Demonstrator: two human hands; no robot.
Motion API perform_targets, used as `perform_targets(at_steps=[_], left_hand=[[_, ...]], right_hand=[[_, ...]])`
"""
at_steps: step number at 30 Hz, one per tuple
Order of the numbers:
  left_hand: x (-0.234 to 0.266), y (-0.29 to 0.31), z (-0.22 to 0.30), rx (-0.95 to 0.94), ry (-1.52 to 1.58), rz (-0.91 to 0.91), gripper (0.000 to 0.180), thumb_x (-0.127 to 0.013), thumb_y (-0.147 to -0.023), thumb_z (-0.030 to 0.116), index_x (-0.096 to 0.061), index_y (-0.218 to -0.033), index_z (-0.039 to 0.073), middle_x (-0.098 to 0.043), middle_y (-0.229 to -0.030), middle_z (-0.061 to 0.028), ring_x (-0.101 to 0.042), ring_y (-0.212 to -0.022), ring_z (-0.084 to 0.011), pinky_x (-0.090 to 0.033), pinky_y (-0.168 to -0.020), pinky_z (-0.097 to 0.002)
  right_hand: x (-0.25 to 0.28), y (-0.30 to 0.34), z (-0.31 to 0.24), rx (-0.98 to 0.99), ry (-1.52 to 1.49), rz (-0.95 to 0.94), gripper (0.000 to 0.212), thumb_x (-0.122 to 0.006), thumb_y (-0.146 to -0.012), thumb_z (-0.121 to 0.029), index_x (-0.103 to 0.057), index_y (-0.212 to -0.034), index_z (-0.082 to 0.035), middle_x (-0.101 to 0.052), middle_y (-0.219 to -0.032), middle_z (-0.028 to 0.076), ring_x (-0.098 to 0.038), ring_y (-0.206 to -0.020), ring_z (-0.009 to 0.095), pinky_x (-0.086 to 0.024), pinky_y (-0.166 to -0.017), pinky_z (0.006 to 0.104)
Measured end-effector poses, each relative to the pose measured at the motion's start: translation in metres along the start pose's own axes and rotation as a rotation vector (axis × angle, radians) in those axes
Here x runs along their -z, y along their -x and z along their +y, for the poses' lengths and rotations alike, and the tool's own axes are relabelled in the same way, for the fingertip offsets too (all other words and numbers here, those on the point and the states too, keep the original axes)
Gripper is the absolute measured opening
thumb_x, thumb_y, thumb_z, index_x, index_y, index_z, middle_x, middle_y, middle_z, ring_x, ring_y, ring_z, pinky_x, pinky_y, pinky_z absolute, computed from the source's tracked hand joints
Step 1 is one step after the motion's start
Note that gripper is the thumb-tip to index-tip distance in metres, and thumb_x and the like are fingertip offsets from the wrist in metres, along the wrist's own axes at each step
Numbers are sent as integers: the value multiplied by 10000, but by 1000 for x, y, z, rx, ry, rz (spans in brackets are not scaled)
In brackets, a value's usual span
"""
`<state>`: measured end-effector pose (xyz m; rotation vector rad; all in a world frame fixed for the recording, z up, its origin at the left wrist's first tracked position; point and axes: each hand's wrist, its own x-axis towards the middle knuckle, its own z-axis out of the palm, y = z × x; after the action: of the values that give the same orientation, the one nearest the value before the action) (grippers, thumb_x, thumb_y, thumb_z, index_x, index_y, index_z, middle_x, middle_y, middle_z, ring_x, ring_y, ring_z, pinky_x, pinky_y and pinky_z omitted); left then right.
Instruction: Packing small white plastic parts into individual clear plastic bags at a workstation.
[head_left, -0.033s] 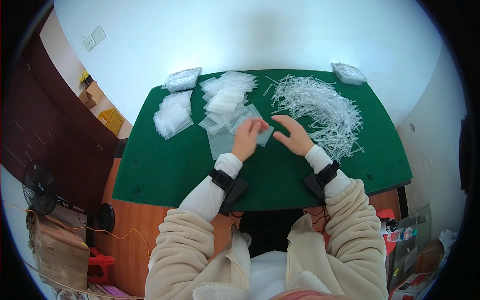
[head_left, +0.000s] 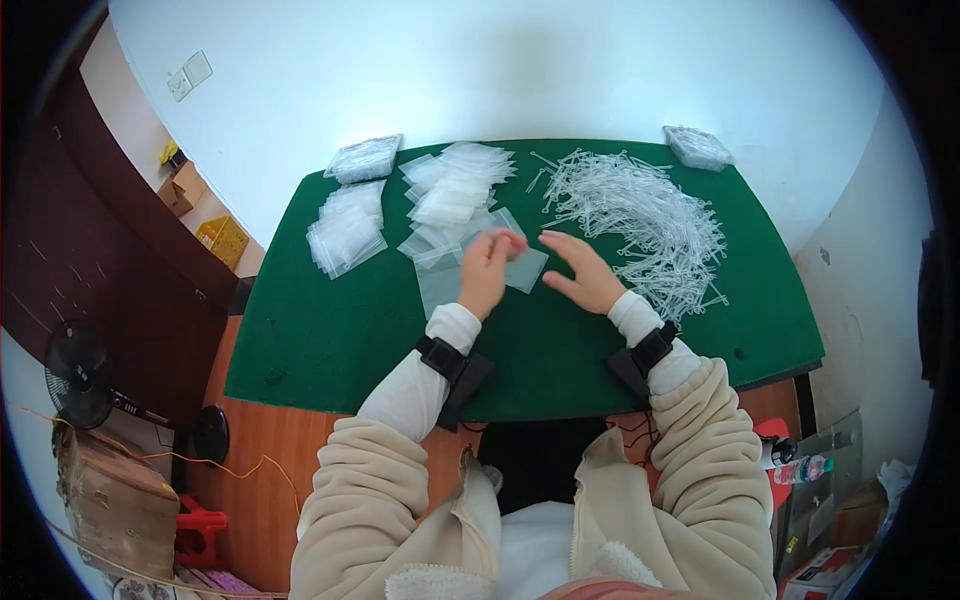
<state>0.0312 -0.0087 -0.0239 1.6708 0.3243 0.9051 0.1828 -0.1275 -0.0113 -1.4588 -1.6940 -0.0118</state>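
Observation:
My left hand [head_left: 486, 272] hovers over the near end of a spread of clear plastic zip bags [head_left: 455, 195]. Its fingers bend loosely toward the right, their tips a little blurred, and no object shows in them. Facing it, my right hand [head_left: 590, 277] has fingers and thumb apart and holds nothing. A gap separates the two hands. Close to the right hand's outer side lies a big curved heap of thin clear plastic sticks with looped ends [head_left: 645, 215]. Under the left hand, larger flat bags [head_left: 437, 285] lie partly hidden.
A smaller stack of clear bags [head_left: 346, 230] lies on the left of the green table [head_left: 330, 350]. Filled clear packs stand at the far left [head_left: 365, 158] and far right [head_left: 697, 148] corners. A white wall [head_left: 500, 70] rises behind; a fan [head_left: 80, 375] stands at the left.
My left hand has shifted slightly left and toward me, its fingers bending a little more. The right hand has moved slightly left. Bags and sticks look the same.

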Motion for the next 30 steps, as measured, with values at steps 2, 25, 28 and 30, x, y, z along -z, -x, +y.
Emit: perform_targets(at_steps=[2,25,28,30], left_hand=[[13,-8,-4,24,106,202,172,-451,-914,113,-546,-927,-30,-619,-877,-94,-600,-846,-178,-465,-765,-285],[19,-8,-5,190,459,345,204,-424,-940,160,-500,-1028,-7,-591,-989,-129,-599,-889,-204,-472,-768,-288],[16,-6,-5,196,439,330,206,-424,-940,159,-498,-1031,-10,-590,-983,-129,-599,-888,-205,-474,-767,-285],[16,-6,-6,198,429,324,208,-424,-940,159,-498,-1033,-11,-590,-980,-130,-599,-888,-205,-474,-766,-284]], right_hand=[[-10,3,-3,126,225,-136,431,-597,-802,-187,-479,-1197,-65,-494,-1204,132,-471,-1129,271,-344,-970,411],[45,3,29,-97,473,-352,64,-600,-690,-126,-633,-727,-87,-602,-851,35,-567,-841,242,-398,-893,379],[41,1,13,-75,353,-344,121,-621,-683,-140,-635,-788,-82,-599,-915,53,-555,-890,253,-392,-905,374],[30,0,-2,67,28,-356,195,-637,-690,-144,-632,-873,-75,-585,-995,74,-538,-957,269,-380,-931,370]])
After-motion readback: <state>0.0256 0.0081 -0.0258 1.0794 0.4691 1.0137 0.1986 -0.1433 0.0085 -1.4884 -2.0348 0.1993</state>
